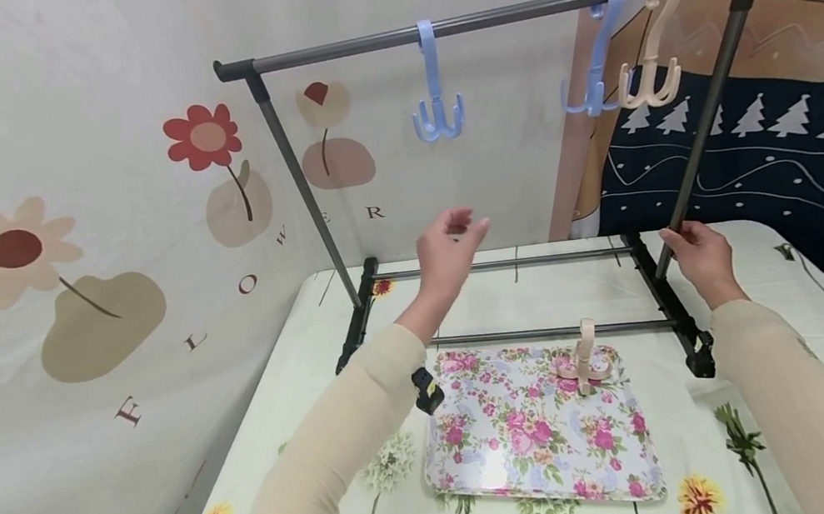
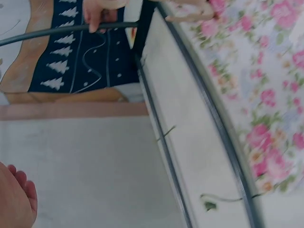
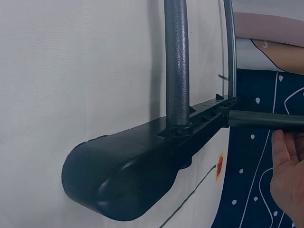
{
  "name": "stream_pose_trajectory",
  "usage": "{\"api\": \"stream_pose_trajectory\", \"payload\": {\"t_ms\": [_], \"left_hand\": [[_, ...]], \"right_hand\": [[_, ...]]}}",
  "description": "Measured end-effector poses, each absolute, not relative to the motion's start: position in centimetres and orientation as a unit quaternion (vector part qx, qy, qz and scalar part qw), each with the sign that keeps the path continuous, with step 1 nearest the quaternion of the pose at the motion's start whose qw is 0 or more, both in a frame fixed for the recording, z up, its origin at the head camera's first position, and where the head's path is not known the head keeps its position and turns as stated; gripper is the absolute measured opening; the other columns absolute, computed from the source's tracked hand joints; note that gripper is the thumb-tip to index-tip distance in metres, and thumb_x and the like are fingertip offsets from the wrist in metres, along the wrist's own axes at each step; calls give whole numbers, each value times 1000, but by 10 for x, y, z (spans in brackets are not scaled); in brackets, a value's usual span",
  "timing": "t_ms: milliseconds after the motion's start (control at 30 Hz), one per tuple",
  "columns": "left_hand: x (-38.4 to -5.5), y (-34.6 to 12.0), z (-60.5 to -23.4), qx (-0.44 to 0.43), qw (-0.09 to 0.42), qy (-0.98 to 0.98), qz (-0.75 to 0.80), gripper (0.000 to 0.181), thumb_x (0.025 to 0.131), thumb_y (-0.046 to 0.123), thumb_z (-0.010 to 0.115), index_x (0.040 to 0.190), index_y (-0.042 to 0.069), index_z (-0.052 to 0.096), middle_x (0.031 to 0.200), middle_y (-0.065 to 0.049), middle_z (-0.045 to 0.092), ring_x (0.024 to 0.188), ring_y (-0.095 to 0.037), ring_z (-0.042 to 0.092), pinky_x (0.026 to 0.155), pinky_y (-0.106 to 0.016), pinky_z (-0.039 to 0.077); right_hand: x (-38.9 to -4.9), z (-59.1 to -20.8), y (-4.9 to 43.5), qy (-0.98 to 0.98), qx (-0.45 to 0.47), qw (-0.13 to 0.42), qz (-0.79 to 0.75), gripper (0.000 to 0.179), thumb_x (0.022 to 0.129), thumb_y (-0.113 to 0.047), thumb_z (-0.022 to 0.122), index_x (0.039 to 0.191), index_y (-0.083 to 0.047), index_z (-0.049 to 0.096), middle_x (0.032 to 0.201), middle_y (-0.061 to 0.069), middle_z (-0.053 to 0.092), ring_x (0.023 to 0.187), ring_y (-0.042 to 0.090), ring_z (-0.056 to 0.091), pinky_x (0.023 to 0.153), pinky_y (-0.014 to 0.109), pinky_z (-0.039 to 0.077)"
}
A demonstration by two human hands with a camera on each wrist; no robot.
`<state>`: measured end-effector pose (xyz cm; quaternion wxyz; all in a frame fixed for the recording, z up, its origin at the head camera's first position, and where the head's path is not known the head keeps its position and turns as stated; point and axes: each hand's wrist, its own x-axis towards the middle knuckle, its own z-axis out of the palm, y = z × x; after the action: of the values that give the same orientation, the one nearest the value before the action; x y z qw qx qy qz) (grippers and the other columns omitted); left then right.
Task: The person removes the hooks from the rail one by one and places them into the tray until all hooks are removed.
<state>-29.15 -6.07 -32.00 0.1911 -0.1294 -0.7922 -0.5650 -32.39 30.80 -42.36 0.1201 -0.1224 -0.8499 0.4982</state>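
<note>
A grey metal clothes rack (image 1: 507, 15) with black feet stands on the bed-like surface. My right hand (image 1: 702, 260) grips its right post (image 1: 700, 126) near the bottom, thumb and fingers at the tube. My left hand (image 1: 450, 257) is raised in front of the rack, fingers loosely curled, holding nothing. From the top bar hang a blue hook hanger (image 1: 434, 91) left of the middle, another blue one (image 1: 595, 74) and a beige one (image 1: 655, 55) near the right end. A second beige hook hanger (image 1: 584, 360) lies on a floral tray (image 1: 514, 439).
The rack's black right foot (image 3: 123, 175) and lower crossbars (image 1: 541, 334) stand behind the tray. A flower-print cloth (image 1: 107, 155) hangs on the left and back. A dark tree-patterned cloth (image 1: 765, 170) hangs behind the right post.
</note>
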Motion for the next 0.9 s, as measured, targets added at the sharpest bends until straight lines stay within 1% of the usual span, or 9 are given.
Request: {"api": "stream_pose_trajectory", "payload": {"t_ms": [233,433,600,700,767,833,900], "left_hand": [[-302,-69,-290,-81,265,-777,-565,32,92,28,73,116,9,68,107,-1,67,98,-13,60,81,-27,50],[-309,-72,-262,-64,309,-749,-582,30,92,23,74,116,6,67,107,-4,68,98,-15,61,82,-24,49],[-313,-73,-238,-57,327,-737,-589,31,92,23,73,117,5,66,110,-7,67,101,-15,60,82,-22,48],[-314,-72,-224,-58,330,-734,-591,31,93,24,72,117,6,66,111,-8,67,102,-15,59,83,-22,47],[-315,-71,-216,-61,330,-733,-592,30,94,25,71,117,7,65,110,-6,66,103,-13,59,84,-21,47],[-316,-70,-209,-64,333,-731,-592,29,94,25,71,117,8,65,109,-4,66,103,-12,58,85,-20,47],[-318,-68,-202,-65,337,-728,-593,29,94,25,71,117,8,65,110,-5,66,103,-11,59,85,-19,47]], "right_hand": [[-325,-424,309,-851,-124,117,497,67,101,-53,44,139,1,47,124,14,55,102,17,54,100,51,44],[-327,-424,308,-850,-128,118,497,66,101,-53,44,139,1,48,125,14,55,104,19,54,101,51,44],[-327,-424,306,-848,-132,118,499,63,102,-51,45,139,0,48,123,12,55,108,24,53,101,52,43],[-326,-425,306,-848,-133,119,500,63,102,-51,45,138,0,49,121,10,55,108,23,53,101,51,43],[-326,-425,306,-847,-133,119,502,65,101,-53,45,138,0,48,122,11,56,110,25,53,101,52,43],[-326,-425,306,-843,-136,125,505,65,101,-53,45,137,1,49,125,15,56,112,28,53,101,52,43],[-328,-427,307,-840,-152,127,505,63,100,-55,47,135,-3,52,127,13,57,113,26,53,98,51,45]]}}
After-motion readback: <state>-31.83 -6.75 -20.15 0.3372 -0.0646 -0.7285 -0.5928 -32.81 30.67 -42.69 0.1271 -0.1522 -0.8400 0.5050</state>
